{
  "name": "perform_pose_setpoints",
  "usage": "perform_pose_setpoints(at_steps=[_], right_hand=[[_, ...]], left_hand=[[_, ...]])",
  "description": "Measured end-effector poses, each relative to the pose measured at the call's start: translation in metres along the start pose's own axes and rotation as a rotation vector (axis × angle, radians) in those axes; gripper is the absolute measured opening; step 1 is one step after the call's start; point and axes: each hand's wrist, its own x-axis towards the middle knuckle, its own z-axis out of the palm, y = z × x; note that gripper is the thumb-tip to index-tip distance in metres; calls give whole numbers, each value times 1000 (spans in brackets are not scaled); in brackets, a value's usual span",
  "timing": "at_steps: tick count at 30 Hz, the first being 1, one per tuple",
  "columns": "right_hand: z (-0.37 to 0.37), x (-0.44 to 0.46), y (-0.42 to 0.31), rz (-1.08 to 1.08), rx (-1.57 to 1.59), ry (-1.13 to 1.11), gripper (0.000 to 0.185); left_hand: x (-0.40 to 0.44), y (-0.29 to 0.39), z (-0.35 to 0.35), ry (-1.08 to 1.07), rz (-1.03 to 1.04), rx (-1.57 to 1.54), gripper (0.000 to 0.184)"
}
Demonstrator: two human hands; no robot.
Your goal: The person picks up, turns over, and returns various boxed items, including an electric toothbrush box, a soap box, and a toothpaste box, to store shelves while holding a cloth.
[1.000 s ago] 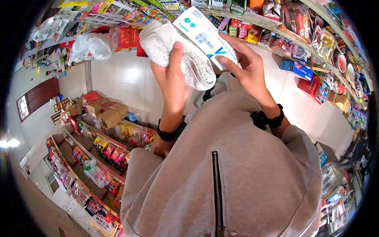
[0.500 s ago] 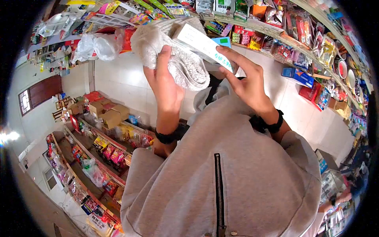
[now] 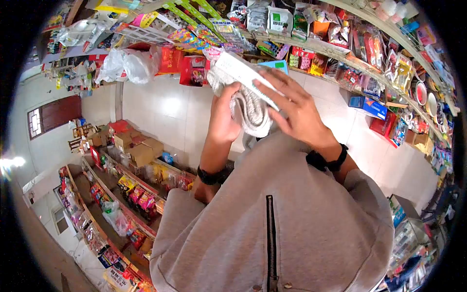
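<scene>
My left hand (image 3: 225, 117) grips a folded, light grey knitted cloth item (image 3: 254, 113) from its left side. Over the cloth's upper right part lies a white box (image 3: 242, 72), tilted down to the right and touching the cloth. The fingers of my right hand (image 3: 296, 109) rest across the box's lower right end and hold it, with the thumb below. Both hands are above the front of a grey zipped top. The printing on the box is too blurred to read.
Shelves of packaged goods (image 3: 311, 44) curve along the top and right. Plastic bags (image 3: 134, 64) hang at the upper left. A blue box (image 3: 368, 106) sits by the right shelf. Lower left are shelf rows with snack packs (image 3: 141, 197) and cardboard boxes (image 3: 142, 154).
The cloth and my left hand have moved right. The box has turned and now lies closer over the cloth, and my right hand's fingers are spread further across it.
</scene>
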Motion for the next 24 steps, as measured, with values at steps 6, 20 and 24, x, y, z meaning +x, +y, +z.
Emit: perform_pose_setpoints(at_steps=[6,20,24], right_hand=[[11,-7,12,-86,-69,-61,41],[12,12,111,635,882,-59,50],[-32,86,99,466,288,64,70]], left_hand=[[4,-3,-18,93,-128,-63,42],[7,2,-32,109,-353,345,45],[13,15,-59,221,-314,228,41]])
